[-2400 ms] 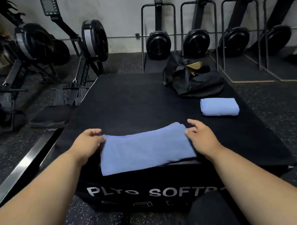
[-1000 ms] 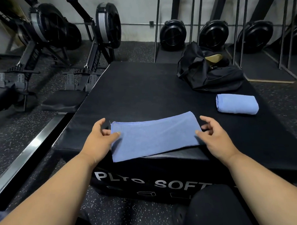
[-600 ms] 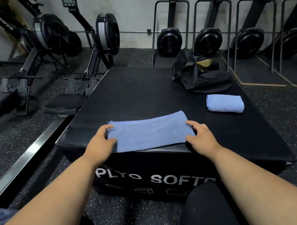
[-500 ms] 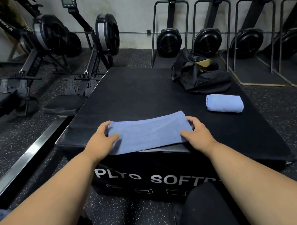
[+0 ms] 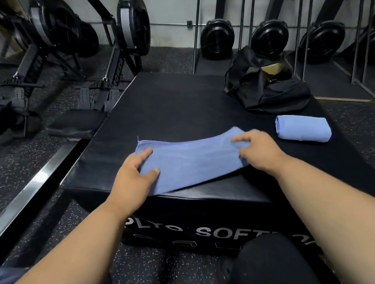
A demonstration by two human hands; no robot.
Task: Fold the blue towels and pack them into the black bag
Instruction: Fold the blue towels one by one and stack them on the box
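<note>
My right hand [image 5: 261,150] has its fingers curled over the right end of the blue towel [image 5: 194,161], pinching the cloth and lifting it slightly, so that end bunches up. My left hand [image 5: 133,176] grips the left end: thumb on top of the cloth, index finger stretched along its upper edge, the other fingers not visible.

The towel is a long folded strip, light blue, matte, with a stitched hem along its far edge. It lies across the near edge of the black plyo box [image 5: 180,103], its near left corner drooping just over that edge.

Half a second ago both ends lay flat under my hands; since then the right end has risen and the right hand has moved inward over the cloth. The left hand has shifted only a little.

A second blue towel [image 5: 303,128], already folded into a compact bundle, sits near the right edge of the box, apart from the first. The black bag [image 5: 266,89] rests at the far right corner, slumped, its opening showing a tan item inside.
</note>
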